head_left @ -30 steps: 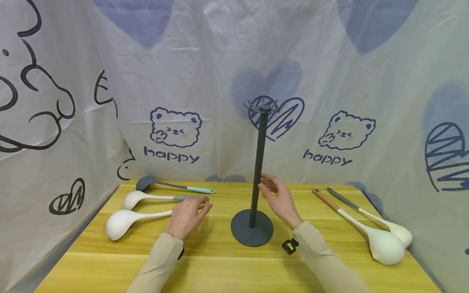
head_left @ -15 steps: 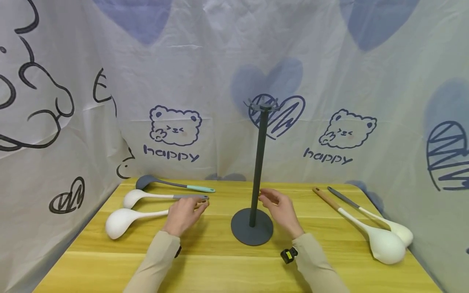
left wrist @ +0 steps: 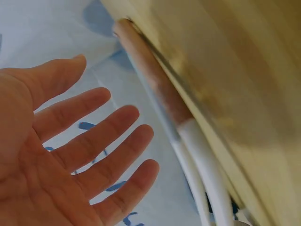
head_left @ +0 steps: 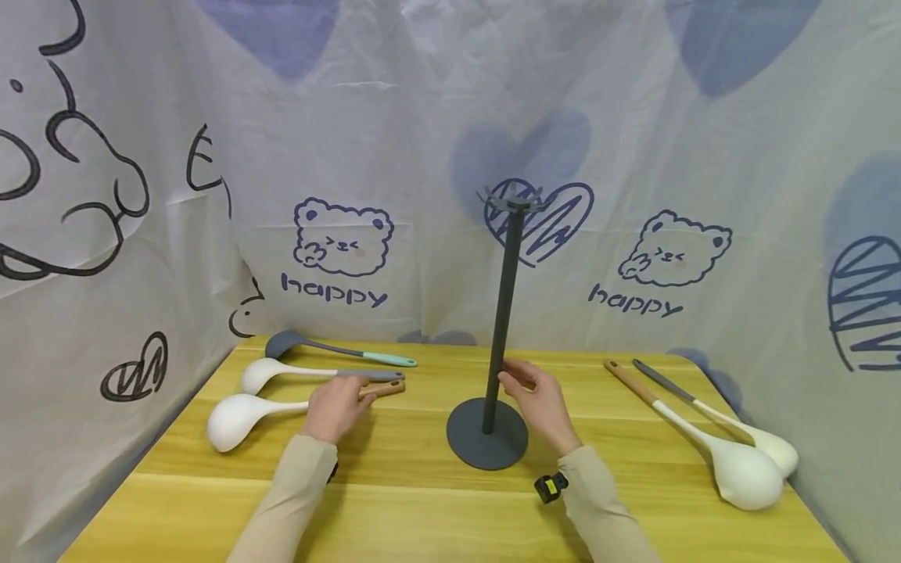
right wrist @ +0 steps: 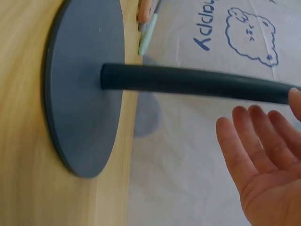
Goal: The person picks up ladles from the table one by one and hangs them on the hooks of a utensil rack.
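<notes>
My left hand point(head_left: 334, 408) hovers over the front-left ladle, which has a white bowl point(head_left: 232, 422) and a brown handle point(left wrist: 160, 80). In the left wrist view the fingers point(left wrist: 108, 146) are spread, with a gap between them and that handle. A white ladle with a grey handle point(head_left: 367, 375) lies just behind it. My right hand point(head_left: 538, 399) is beside the dark pole point(head_left: 503, 305) of an upright stand, whose round base point(head_left: 487, 450) rests on the table. Its fingers point(right wrist: 235, 150) are loosely extended; whether the thumb touches the pole I cannot tell.
At the back left lies a dark blue ladle point(head_left: 284, 342) with a mint handle end. Two white ladles lie on the right, one with a brown handle point(head_left: 629, 381), one with a grey handle point(head_left: 662, 379). Hooks point(head_left: 515, 202) crown the stand. A printed curtain point(head_left: 450, 297) surrounds the table.
My left hand has moved left along the front-left ladle, uncovering more of its brown handle. My right hand has come lower beside the pole. Ladles and stand stay in place.
</notes>
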A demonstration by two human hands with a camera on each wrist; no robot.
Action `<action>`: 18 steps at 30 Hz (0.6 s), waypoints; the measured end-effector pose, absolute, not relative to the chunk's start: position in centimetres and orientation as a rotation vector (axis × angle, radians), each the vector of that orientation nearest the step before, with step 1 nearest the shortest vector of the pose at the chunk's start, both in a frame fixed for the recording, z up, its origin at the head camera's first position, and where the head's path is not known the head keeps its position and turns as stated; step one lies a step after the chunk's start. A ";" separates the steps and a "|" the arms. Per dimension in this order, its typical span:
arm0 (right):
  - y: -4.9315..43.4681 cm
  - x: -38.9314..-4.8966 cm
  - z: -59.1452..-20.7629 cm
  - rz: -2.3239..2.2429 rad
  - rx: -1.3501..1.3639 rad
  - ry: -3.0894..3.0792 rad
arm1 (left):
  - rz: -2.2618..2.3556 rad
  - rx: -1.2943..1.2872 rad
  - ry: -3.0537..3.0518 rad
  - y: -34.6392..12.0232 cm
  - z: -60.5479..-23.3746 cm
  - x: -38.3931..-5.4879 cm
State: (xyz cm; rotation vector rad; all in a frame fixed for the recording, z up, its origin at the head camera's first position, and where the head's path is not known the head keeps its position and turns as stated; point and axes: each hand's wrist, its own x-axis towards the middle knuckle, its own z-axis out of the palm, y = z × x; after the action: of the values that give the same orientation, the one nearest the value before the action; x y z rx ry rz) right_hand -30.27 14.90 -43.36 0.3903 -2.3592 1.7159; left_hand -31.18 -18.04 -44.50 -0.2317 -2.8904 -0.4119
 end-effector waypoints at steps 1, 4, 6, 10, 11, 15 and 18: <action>15.2 -30.3 -43.3 1.748 0.396 -2.346 | -0.400 -0.229 -2.889 -18.3 -44.6 -31.4; 16.1 -30.5 -43.2 1.815 0.403 -2.325 | -0.372 -0.218 -2.890 -19.1 -45.0 -31.7; 16.6 -30.4 -43.2 1.813 0.393 -2.338 | -0.356 -0.200 -2.891 -19.7 -45.2 -31.8; 17.9 -30.3 -43.4 1.720 0.359 -2.389 | -0.363 -0.189 -2.889 -20.7 -45.5 -31.7; 18.2 -30.3 -43.4 1.681 0.349 -2.408 | -0.372 -0.187 -2.894 -20.9 -45.6 -31.7; 19.4 -30.4 -43.8 1.456 0.321 -2.502 | -0.394 -0.180 -2.920 -21.5 -45.8 -31.7; 20.2 -30.5 -43.9 1.308 0.312 -2.585 | -0.389 -0.178 -2.943 -21.9 -45.8 -31.9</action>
State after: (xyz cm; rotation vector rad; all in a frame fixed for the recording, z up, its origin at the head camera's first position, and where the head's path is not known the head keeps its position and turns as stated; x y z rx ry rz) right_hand -30.48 20.22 -43.88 0.3120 -2.5854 1.3085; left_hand -31.90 -21.91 -45.85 -0.1783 -2.9426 -0.3892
